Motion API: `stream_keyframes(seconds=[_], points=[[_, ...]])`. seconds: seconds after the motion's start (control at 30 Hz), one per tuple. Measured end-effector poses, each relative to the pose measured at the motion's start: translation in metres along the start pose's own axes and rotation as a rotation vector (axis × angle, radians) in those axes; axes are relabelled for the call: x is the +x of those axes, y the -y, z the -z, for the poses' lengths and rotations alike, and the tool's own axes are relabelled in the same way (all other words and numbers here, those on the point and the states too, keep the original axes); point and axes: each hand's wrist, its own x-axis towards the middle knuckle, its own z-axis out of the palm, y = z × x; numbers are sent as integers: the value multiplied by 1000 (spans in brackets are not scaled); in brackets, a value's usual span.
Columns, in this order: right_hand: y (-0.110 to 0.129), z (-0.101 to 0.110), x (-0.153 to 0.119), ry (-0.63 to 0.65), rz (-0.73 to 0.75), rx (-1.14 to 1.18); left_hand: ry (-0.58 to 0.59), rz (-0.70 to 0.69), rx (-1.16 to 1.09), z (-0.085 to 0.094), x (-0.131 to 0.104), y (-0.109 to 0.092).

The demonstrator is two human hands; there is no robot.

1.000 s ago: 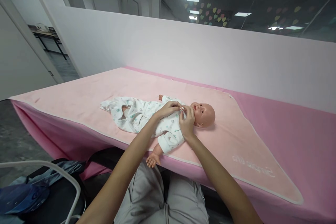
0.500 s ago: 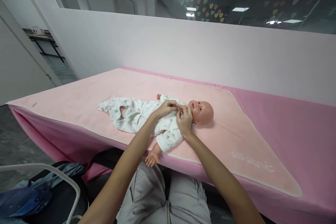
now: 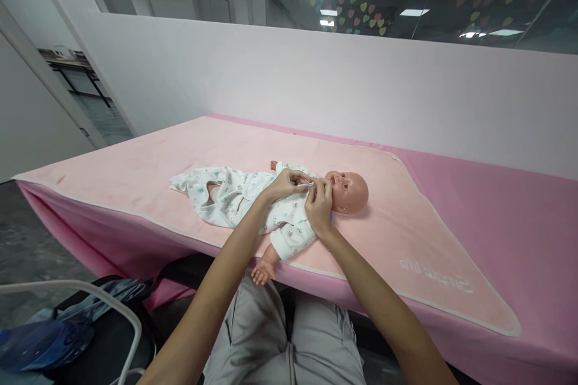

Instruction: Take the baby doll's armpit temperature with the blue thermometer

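Observation:
A baby doll (image 3: 351,194) lies on its back, head to the right, dressed in a white printed romper (image 3: 289,216). At the romper's neckline, just below the doll's chin, both my hands meet. My left hand (image 3: 286,185) pinches a bit of the white romper cloth between thumb and fingers. Close beside it, my right hand (image 3: 320,204) is also closed on the edge of the collar. The fastening, if any, is hidden by my fingers. One doll hand (image 3: 263,272) hangs over the table's near edge; the romper's legs stretch to the left.
A pale pink mat (image 3: 149,156) covers the table over a darker pink cloth (image 3: 519,216). A white partition wall (image 3: 316,84) rises behind. At the lower left is a chair with a pale frame (image 3: 129,319), holding cloth and a blue translucent item (image 3: 45,340).
Both hands stay at the collar with only small finger movements. A white edge of cloth now shows between the fingertips. The doll has barely moved.

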Motion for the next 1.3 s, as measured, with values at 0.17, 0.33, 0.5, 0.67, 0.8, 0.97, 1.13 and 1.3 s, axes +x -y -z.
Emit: stream_keyframes(seconds=[0.17, 0.33, 0.5, 0.67, 0.8, 0.97, 1.13, 1.3], points=[[-4, 0, -1, 38, 26, -12, -18, 22, -2, 0, -1, -3], [-5, 1, -1, 44, 61, -80, -23, 23, 15, 1, -2, 0], [-5, 2, -1, 81, 121, -101, -40, 24, 20, 2, -1, 2], [-5, 2, -1, 125, 142, -129, -58, 32, 51, 2, 0, 4], [-4, 3, 0, 182, 131, -195, -67, 29, 85, 2, 0, 5], [-2, 3, 0, 181, 112, -193, -51, 32, 82, 2, -1, 2], [-2, 0, -2, 128, 156, -192, -47, 40, 12, 1, -2, 2], [-6, -2, -5, 79, 157, -187, -51, 29, 14, 1, -2, 2]])
